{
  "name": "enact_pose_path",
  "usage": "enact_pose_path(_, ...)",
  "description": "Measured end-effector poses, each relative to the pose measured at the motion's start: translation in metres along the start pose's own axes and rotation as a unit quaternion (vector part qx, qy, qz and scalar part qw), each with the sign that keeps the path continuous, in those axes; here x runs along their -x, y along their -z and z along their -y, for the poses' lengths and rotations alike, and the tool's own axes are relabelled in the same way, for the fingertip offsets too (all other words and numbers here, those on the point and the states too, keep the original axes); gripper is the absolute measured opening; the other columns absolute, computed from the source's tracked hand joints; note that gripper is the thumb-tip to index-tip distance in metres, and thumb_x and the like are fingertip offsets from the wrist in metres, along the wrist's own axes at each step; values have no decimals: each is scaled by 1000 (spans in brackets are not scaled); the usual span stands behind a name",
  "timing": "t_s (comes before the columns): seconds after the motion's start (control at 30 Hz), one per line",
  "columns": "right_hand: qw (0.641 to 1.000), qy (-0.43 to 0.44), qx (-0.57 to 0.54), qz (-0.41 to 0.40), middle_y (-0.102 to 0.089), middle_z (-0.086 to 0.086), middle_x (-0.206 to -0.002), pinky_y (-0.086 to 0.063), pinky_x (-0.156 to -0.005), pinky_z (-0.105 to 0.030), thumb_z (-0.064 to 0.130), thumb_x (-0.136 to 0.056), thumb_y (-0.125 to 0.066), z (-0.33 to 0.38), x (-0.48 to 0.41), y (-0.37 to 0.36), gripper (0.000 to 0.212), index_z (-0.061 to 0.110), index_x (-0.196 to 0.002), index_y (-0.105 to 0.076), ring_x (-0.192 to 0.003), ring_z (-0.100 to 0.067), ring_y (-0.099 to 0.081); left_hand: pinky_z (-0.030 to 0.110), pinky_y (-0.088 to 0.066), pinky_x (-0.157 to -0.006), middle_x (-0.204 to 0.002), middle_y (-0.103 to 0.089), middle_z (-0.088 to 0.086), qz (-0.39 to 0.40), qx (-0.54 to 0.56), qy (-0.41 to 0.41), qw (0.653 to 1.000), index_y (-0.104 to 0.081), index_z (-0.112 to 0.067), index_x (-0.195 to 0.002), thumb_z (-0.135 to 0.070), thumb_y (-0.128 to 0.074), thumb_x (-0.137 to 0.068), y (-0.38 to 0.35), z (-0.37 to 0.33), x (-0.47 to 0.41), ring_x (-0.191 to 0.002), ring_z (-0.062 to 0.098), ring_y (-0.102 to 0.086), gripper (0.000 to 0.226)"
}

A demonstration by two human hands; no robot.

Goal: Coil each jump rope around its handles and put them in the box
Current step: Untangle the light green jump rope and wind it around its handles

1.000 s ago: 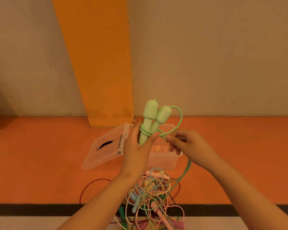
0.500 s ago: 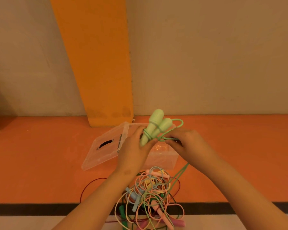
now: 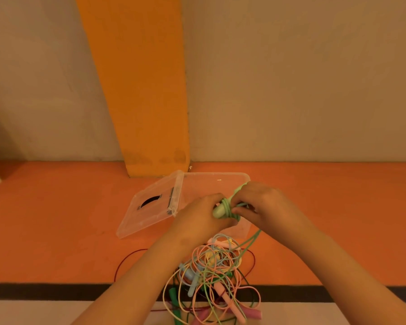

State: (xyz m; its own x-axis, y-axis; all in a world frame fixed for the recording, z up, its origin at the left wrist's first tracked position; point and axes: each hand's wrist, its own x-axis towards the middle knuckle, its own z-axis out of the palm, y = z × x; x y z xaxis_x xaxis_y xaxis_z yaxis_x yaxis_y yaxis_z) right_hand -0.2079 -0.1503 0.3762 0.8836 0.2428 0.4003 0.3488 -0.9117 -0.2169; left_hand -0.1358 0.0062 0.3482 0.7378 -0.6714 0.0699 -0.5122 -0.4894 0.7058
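My left hand [image 3: 203, 218] grips the two pale green handles [image 3: 219, 211] of a jump rope, held low over the clear plastic box [image 3: 217, 180]. A few turns of green cord circle the handles. My right hand [image 3: 261, 204] pinches that green cord right beside the handles, and the rest of the cord [image 3: 250, 241] trails down into the tangled pile of ropes [image 3: 211, 277]. The far ends of the handles are hidden behind my right hand.
The box's clear lid [image 3: 150, 205] lies open to the left on the orange floor. The pile holds pink, blue, yellow, green and dark red ropes with their handles. An orange pillar [image 3: 141, 90] and beige wall stand behind. A black stripe [image 3: 45, 292] crosses the floor near me.
Both hands have come down with the green handles, from upright in the air to low over the box. More cord now circles the handles, and my right hand has closed in on them.
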Motion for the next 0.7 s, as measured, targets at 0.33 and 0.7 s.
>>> enact_pose_path(0.33, 996, 7, -79, 26, -67, 0, -72, -32, -61, -12, 22, -70, -69, 5, -4, -2, 11, 12, -74, -69, -77, -1, -46, 44, -48, -66, -78, -67, -2, 80, -28, -9, 996, -67, -30, -91, -78, -58, -51, 11, 5, 5, -75, 18, -62, 63)
enact_pose_path(0.7, 993, -49, -97, 53, -64, 10, -78, -33, -63, -8, 18, -78, -76, 4, -1, 0, 7, 15, -82, -71, -70, 3, -49, 37, -49, -63, -73, -65, -8, 39, -107, -10, 993, -65, -33, -89, -78, -46, -59, 6, -1, 7, -69, 7, -60, 57)
